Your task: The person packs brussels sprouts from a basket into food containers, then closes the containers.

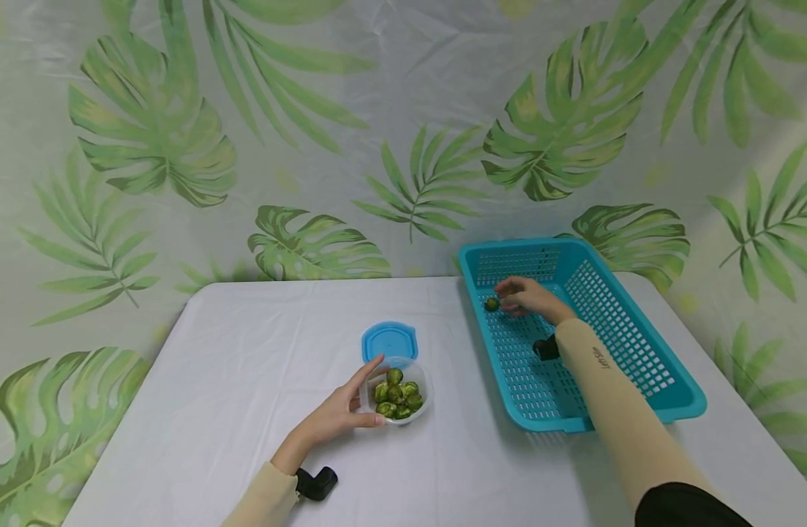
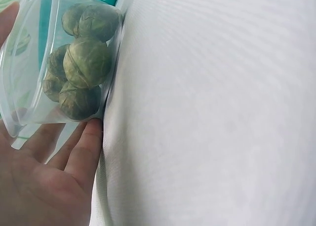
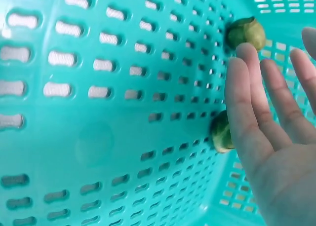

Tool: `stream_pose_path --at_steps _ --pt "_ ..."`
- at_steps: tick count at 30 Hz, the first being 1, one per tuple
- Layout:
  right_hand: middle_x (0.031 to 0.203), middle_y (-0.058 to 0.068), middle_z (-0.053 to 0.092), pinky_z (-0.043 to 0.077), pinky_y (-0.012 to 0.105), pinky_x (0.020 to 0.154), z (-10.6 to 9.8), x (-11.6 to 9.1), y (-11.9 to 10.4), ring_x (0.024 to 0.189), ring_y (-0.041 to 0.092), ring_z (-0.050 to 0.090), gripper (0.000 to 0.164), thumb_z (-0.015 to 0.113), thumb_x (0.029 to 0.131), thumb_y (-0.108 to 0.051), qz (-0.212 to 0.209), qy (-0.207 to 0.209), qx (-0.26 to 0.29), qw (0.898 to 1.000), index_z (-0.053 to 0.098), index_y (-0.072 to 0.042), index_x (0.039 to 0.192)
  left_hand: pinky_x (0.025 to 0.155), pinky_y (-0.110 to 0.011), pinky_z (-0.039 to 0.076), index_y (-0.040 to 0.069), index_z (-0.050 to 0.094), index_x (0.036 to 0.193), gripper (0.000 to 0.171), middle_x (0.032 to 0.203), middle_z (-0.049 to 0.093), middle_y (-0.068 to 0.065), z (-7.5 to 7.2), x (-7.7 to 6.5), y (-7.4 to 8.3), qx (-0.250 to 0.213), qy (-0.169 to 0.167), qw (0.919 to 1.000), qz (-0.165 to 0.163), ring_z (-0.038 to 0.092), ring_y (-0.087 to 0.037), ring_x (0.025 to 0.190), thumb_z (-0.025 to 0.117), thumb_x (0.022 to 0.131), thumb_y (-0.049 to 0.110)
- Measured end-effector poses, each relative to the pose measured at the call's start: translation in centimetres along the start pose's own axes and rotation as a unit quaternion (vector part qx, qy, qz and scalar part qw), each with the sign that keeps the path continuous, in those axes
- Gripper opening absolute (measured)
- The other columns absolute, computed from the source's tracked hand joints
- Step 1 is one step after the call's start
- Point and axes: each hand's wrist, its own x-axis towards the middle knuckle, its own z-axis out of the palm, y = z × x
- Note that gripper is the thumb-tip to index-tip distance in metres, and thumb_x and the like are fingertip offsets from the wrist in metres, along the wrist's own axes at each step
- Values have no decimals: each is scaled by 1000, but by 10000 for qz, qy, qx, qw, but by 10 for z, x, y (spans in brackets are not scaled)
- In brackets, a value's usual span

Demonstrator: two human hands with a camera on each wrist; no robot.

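Note:
My left hand (image 1: 347, 410) holds a small clear plastic container (image 1: 426, 380) on the white table, thumb on the near side and fingers against the far side. Several green Brussels sprouts (image 1: 398, 395) fill it. In the left wrist view the sprouts (image 2: 86, 63) press against the container wall (image 2: 24, 88), and my fingers (image 2: 81, 152) lie along it. My right hand (image 1: 528, 296) is inside the turquoise basket (image 1: 640, 366), open and holding nothing. A loose sprout (image 1: 492, 304) lies just left of its fingertips. The right wrist view shows this sprout (image 3: 246, 32) and a second sprout (image 3: 221, 132) partly behind my fingers (image 3: 247, 117).
A blue lid (image 1: 389, 340) lies flat just behind the container. The white table (image 1: 245, 366) runs wide to the left and front. The basket floor (image 3: 98, 112) is perforated, with raised walls. A leaf-print curtain hangs behind the table.

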Motion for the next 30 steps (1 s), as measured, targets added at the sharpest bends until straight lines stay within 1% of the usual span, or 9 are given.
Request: stream_pose_path --at_steps 6,12,17,23,27,30 --pt "135 32 39 44 51 94 -1 1 4 115 44 49 46 47 96 -2 90 -118 -6 9999 36 9 139 102 -65 25 16 11 155 91 153 28 -8 0 0 0 -16 -4 10000 7 15 -33 141 71 87 15" --pt "138 34 34 45 50 94 2 4 7 116 46 48 48 47 95 1 153 -268 -97 9995 33 10 141 102 -65 25 16 11 155 91 153 29 -8 0 1 0 5 -9 10000 7 15 -33 142 71 87 15" --pt "139 34 33 47 48 91 7 6 7 115 46 49 53 49 93 1 200 -271 -237 9992 31 9 143 102 -65 25 17 11 155 90 153 29 -7 0 1 0 35 11 10000 -17 15 -33 142 71 87 15" --pt "139 35 34 50 45 86 13 10 10 113 44 51 57 51 91 1 64 -138 -776 9969 32 7 144 102 -65 25 18 11 155 90 154 28 -7 0 1 1 44 12 10000 -72 14 -33 142 70 88 13" --pt "138 34 37 50 45 85 18 10 10 111 42 52 54 51 90 2 29 -3 -982 9952 37 7 142 102 -65 24 18 11 155 90 154 28 -7 0 0 2 40 16 10000 -73 14 -33 142 70 88 14" --pt "133 31 43 48 46 84 20 8 8 105 39 54 49 51 89 1 -10 142 -1035 9945 44 7 137 102 -65 25 17 11 155 90 154 28 -8 0 -1 1 49 4 10000 -52 14 -34 142 71 88 16"
